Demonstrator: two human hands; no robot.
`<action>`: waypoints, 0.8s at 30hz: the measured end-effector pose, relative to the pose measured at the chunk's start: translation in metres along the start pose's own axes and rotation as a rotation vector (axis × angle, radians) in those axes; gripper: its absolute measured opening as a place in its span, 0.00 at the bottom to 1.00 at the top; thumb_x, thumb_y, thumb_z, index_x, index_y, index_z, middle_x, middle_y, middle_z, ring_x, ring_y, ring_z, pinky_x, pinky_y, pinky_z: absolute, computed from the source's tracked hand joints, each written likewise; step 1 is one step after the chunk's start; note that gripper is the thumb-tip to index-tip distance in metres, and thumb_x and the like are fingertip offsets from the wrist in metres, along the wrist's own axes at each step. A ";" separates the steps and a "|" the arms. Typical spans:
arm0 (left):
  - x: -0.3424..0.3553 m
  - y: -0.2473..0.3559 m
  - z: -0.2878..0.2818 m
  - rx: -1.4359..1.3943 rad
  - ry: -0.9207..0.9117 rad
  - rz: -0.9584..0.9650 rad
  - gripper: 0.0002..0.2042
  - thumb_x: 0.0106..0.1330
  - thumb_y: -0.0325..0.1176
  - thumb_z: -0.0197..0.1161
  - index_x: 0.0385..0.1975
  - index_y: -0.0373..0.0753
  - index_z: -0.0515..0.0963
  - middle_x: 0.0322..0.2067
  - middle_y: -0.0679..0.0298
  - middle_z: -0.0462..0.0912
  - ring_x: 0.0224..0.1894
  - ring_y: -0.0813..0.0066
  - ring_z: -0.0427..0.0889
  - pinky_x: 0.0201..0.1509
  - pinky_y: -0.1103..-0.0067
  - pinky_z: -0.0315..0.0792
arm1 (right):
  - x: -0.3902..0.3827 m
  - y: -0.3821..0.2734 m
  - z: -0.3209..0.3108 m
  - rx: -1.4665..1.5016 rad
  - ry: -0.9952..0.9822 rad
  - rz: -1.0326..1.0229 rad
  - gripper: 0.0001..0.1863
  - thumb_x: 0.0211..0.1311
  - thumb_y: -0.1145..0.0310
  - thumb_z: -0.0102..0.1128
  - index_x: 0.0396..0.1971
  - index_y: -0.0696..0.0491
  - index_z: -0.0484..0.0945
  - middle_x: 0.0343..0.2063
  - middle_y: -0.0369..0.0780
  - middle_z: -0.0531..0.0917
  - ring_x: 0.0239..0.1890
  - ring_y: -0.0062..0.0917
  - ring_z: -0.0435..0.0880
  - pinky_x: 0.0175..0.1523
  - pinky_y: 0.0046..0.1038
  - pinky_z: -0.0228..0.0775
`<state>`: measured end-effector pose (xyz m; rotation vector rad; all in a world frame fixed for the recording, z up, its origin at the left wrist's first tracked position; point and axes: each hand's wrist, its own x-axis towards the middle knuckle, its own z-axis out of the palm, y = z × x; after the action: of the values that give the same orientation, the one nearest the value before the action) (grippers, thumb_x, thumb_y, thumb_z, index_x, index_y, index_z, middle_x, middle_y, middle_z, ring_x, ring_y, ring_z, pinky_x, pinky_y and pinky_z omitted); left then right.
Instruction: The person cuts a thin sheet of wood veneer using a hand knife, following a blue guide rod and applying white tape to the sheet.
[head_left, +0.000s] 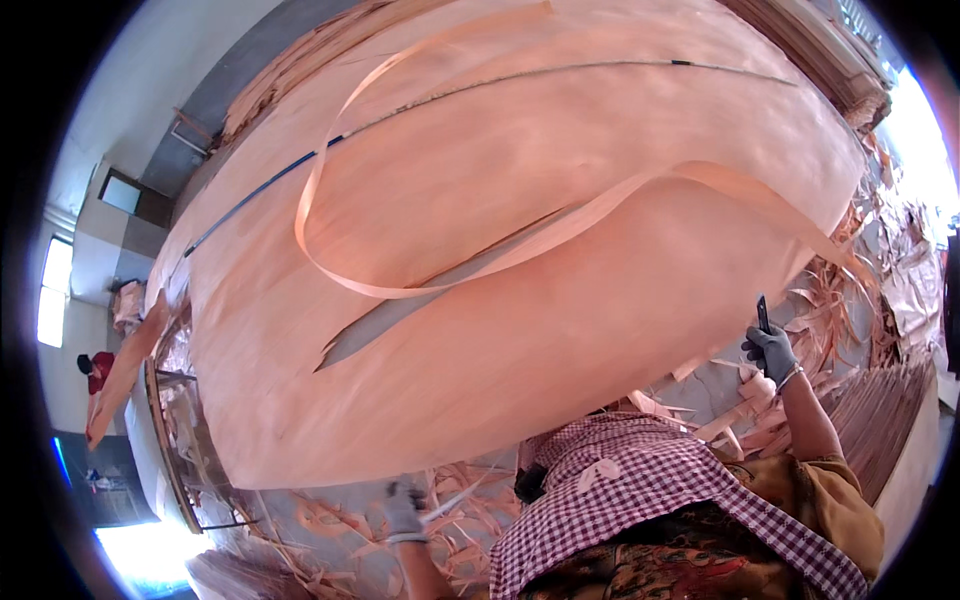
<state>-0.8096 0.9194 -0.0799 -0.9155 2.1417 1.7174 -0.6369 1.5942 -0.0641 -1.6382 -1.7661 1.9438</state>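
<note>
A large sheet of thin, pinkish wood veneer [600, 330] spreads in front of me. A long pointed gap [385, 335] in it shows grey beneath. A narrow veneer strip [530, 245] curls loosely over the sheet and beside this gap. My right hand [770, 352], in a grey glove, is closed around a black utility knife [763, 314] at the sheet's right near edge. My left hand [403, 513], also gloved, is below the near edge, apart from the sheet. Its fingers are blurred; a pale strip [455, 502] shows beside it, and whether it is held is unclear.
A long thin rod [500, 78] with a blue section lies across the far part of the sheet. Veneer scraps [820, 310] litter the floor. Stacked veneer [885, 420] stands at right. A person in red [100, 370] is far left, near a slanting veneer piece [128, 370].
</note>
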 end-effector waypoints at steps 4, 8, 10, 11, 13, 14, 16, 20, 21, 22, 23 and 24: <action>-0.002 0.148 0.072 0.459 0.059 0.473 0.23 0.59 0.26 0.59 0.58 0.42 0.69 0.17 0.67 0.70 0.15 0.85 0.65 0.15 0.81 0.61 | -0.005 -0.045 0.039 -0.108 -0.057 -0.218 0.11 0.58 0.65 0.60 0.35 0.56 0.74 0.23 0.35 0.79 0.16 0.15 0.75 0.17 0.16 0.62; 0.071 0.211 0.157 0.648 -0.053 1.032 0.36 0.56 0.22 0.55 0.67 0.51 0.54 0.17 0.61 0.70 0.19 0.71 0.69 0.26 0.73 0.68 | 0.010 -0.085 0.126 -0.103 -0.236 -0.555 0.20 0.59 0.69 0.57 0.52 0.55 0.70 0.26 0.31 0.75 0.23 0.14 0.73 0.26 0.18 0.68; 0.089 0.236 0.183 0.765 -0.083 0.873 0.27 0.56 0.25 0.55 0.59 0.51 0.67 0.19 0.56 0.74 0.25 0.58 0.74 0.33 0.68 0.70 | -0.002 -0.123 0.185 -0.265 -0.238 -0.597 0.25 0.60 0.70 0.55 0.59 0.49 0.66 0.24 0.32 0.73 0.23 0.15 0.72 0.27 0.21 0.69; 0.106 0.237 0.184 0.860 -0.114 0.914 0.22 0.56 0.26 0.56 0.53 0.49 0.70 0.21 0.55 0.75 0.26 0.56 0.75 0.33 0.67 0.71 | -0.003 -0.139 0.211 -0.349 -0.230 -0.630 0.28 0.59 0.69 0.56 0.61 0.46 0.63 0.23 0.33 0.74 0.23 0.16 0.73 0.28 0.22 0.70; 0.143 0.235 0.173 1.046 -0.167 0.994 0.12 0.57 0.29 0.56 0.42 0.45 0.75 0.23 0.52 0.77 0.29 0.51 0.77 0.34 0.64 0.71 | 0.005 -0.163 0.240 -0.540 -0.163 -0.710 0.29 0.58 0.69 0.56 0.61 0.44 0.63 0.22 0.35 0.76 0.23 0.17 0.75 0.29 0.24 0.71; 0.133 0.238 0.180 1.086 -0.222 1.018 0.09 0.57 0.31 0.56 0.38 0.43 0.74 0.24 0.52 0.77 0.30 0.51 0.78 0.35 0.63 0.71 | 0.020 -0.167 0.242 -0.639 -0.071 -0.737 0.27 0.57 0.69 0.55 0.59 0.45 0.66 0.21 0.37 0.77 0.22 0.18 0.76 0.28 0.24 0.71; 0.102 0.235 0.170 1.183 -0.319 1.057 0.05 0.58 0.34 0.57 0.30 0.40 0.72 0.27 0.51 0.79 0.33 0.51 0.79 0.36 0.62 0.71 | 0.039 -0.172 0.241 -0.789 0.009 -0.700 0.21 0.56 0.70 0.54 0.52 0.48 0.72 0.20 0.38 0.78 0.21 0.21 0.76 0.27 0.25 0.70; 0.073 0.229 0.058 1.223 -0.421 0.935 0.09 0.58 0.38 0.59 0.30 0.39 0.76 0.26 0.52 0.80 0.30 0.53 0.81 0.35 0.66 0.72 | 0.040 -0.166 0.245 -0.842 -0.199 -0.421 0.11 0.53 0.71 0.50 0.36 0.52 0.79 0.18 0.39 0.78 0.18 0.23 0.76 0.25 0.26 0.69; 0.067 0.236 0.034 1.258 -0.389 0.855 0.10 0.59 0.39 0.59 0.30 0.39 0.77 0.26 0.52 0.80 0.30 0.53 0.81 0.35 0.66 0.72 | 0.032 -0.168 0.250 -0.817 -0.276 -0.341 0.10 0.53 0.71 0.50 0.33 0.53 0.79 0.18 0.39 0.78 0.18 0.23 0.76 0.25 0.26 0.69; 0.065 0.244 0.012 1.293 -0.360 0.776 0.11 0.59 0.40 0.59 0.31 0.39 0.77 0.26 0.52 0.81 0.30 0.54 0.81 0.35 0.66 0.72 | 0.022 -0.172 0.259 -0.885 -0.263 -0.341 0.10 0.52 0.70 0.50 0.32 0.53 0.79 0.17 0.39 0.78 0.18 0.23 0.76 0.24 0.26 0.69; 0.068 0.247 -0.004 1.409 -0.268 0.678 0.11 0.60 0.40 0.58 0.33 0.39 0.77 0.27 0.51 0.81 0.31 0.53 0.81 0.35 0.66 0.72 | 0.012 -0.177 0.269 -0.955 -0.248 -0.340 0.09 0.52 0.69 0.50 0.31 0.53 0.79 0.17 0.38 0.78 0.17 0.22 0.76 0.24 0.26 0.68; 0.074 0.250 -0.017 1.521 -0.177 0.577 0.12 0.61 0.41 0.58 0.35 0.39 0.77 0.27 0.51 0.81 0.31 0.53 0.81 0.35 0.66 0.72 | 0.007 -0.181 0.277 -1.024 -0.230 -0.337 0.09 0.52 0.69 0.51 0.30 0.52 0.79 0.16 0.38 0.78 0.17 0.22 0.75 0.23 0.25 0.68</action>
<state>-1.0149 0.9074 0.0810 0.2918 2.7136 -0.1087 -0.9350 1.4698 0.0069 -1.0922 -3.1767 1.1272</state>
